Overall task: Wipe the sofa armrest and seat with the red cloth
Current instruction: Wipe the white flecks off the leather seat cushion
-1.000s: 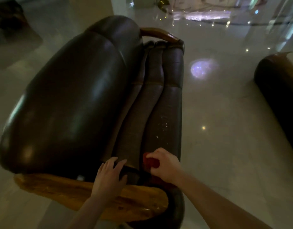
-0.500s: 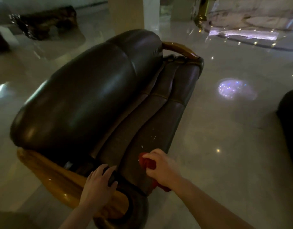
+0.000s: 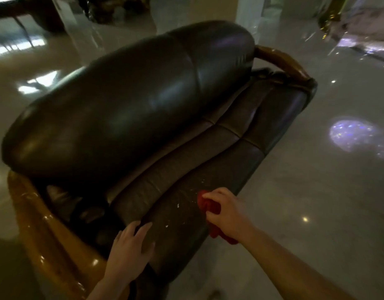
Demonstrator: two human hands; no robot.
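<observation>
A: Two hands listed, head view. Item one: right hand (image 3: 226, 215), fingers curled shut around the red cloth (image 3: 210, 207), bunched, one end trailing below the wrist over the seat's front edge.

B: Location of cloth?

A: Pressed on the seat cushion (image 3: 186, 191) of the sofa (image 3: 126, 118), front strip, near end, just beside a scatter of pale specks (image 3: 178, 205). Bunching likely gives a firmer pad for rubbing those specks off.

B: Item two?

A: Left hand (image 3: 130, 250), fingers spread flat, holding nothing, palm resting on the rounded end of the same cushion, next to the glossy wooden armrest (image 3: 46, 226). Probably a brace, steadying the body while the other hand scrubs.

B: Remaining stock?

A: Dark leather backrest (image 3: 121, 105), bulging, untouched. Far wooden armrest (image 3: 281, 61), well apart from both hands. Polished floor (image 3: 316, 191) with a light patch. Judgement: seat wiping under way at the near end; most of the seat's length lies ahead of the cloth.
</observation>
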